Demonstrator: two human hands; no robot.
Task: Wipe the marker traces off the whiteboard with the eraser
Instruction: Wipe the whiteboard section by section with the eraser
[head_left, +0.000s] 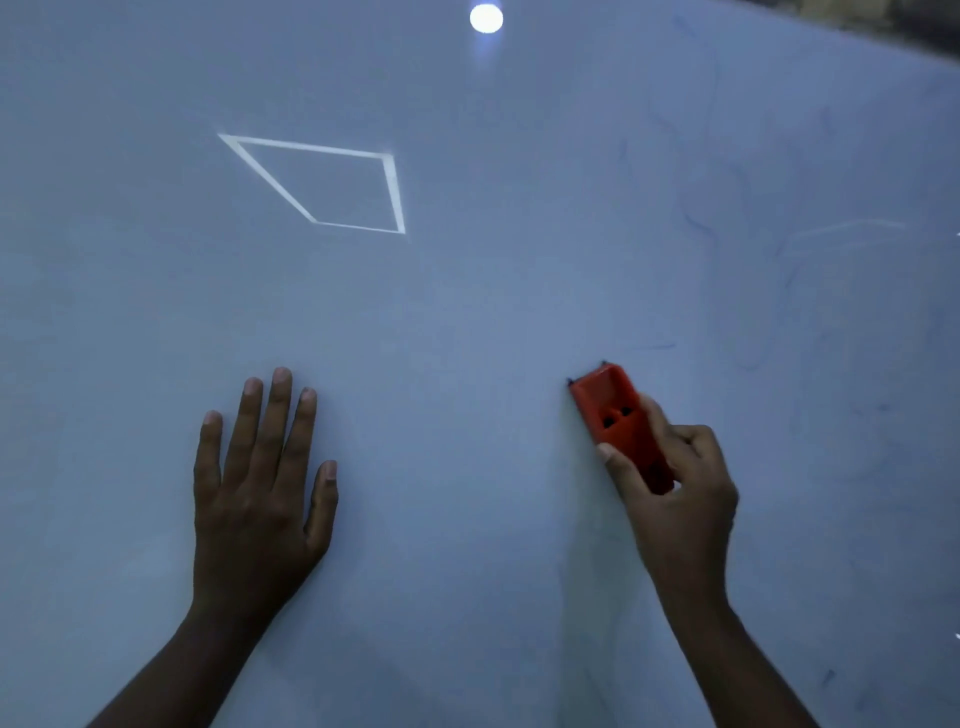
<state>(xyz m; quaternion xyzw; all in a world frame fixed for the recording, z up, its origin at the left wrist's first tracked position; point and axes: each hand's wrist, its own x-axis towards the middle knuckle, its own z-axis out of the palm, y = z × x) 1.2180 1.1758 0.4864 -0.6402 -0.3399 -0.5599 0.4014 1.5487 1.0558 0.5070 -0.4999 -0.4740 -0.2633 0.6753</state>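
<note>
Nearest us, our left hand (260, 483) lies flat with straight fingers on the whiteboard (467, 291), likely to steady it. To the right of that hand, our right hand (675, 493) closes its grip around the rear of the red eraser (618, 421), pad down on the whiteboard. Its long axis points away and slightly left; faint marker traces (701, 228) remain beyond it.
</note>
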